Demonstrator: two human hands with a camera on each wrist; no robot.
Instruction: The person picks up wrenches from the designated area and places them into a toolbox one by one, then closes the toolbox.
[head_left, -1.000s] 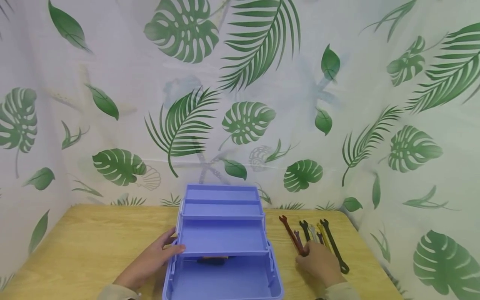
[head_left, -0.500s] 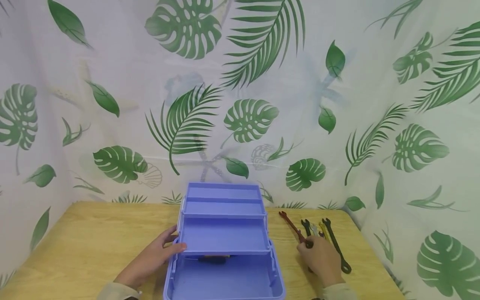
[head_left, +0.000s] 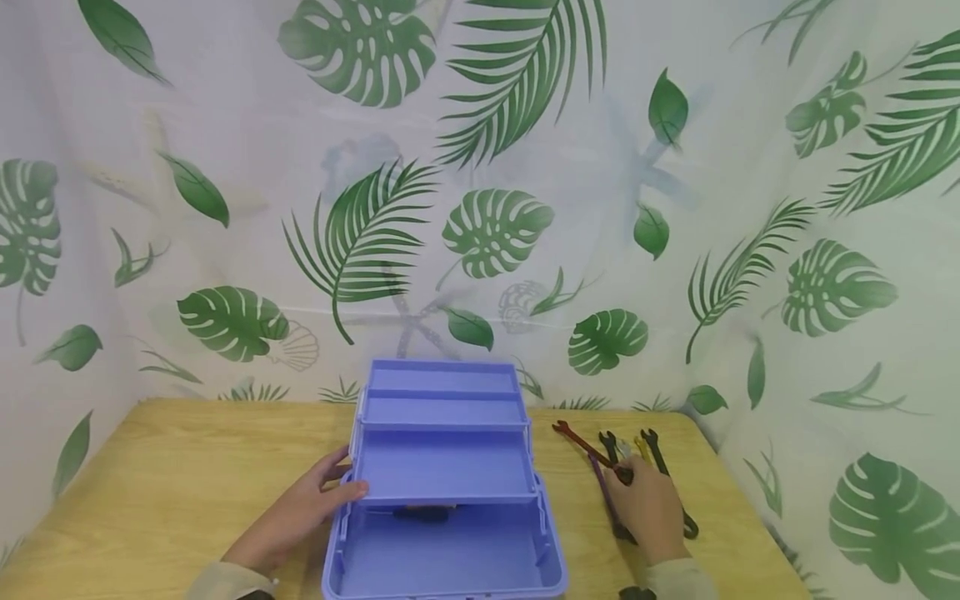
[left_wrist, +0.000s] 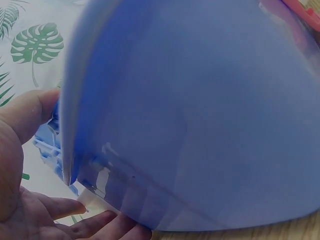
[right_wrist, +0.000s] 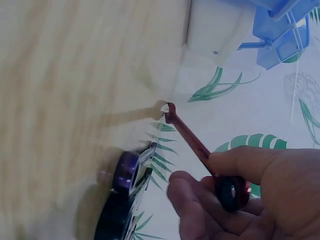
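My right hand point(head_left: 649, 510) pinches a red wrench point(head_left: 577, 439) near one end. In the right wrist view the wrench point(right_wrist: 189, 139) is raised off the table, open-jaw end pointing away, its dark ring end between thumb and fingers. Below that hand a purple wrench point(head_left: 602, 486) lies on the table, partly hidden. My left hand point(head_left: 300, 510) rests against the left side of a blue toolbox point(head_left: 450, 554) with opened-out trays point(head_left: 446, 467). Its thumb touches a tray's edge; in the left wrist view its fingers point(left_wrist: 92, 227) lie fairly straight along the outer wall.
Black point(head_left: 609, 444), yellow point(head_left: 643, 448) and other wrenches lie partly under the right hand, with a longer black wrench point(head_left: 688, 525) at their right. Inside the toolbox, a dark-handled item point(head_left: 422, 514) shows under the trays. A leaf-patterned cloth point(head_left: 487, 333) hangs behind the wooden table point(head_left: 187, 483).
My right hand has taken up the red wrench from the table and tilted it, uncovering the purple wrench beneath. My left hand keeps its place on the toolbox. The head view has shifted slightly.
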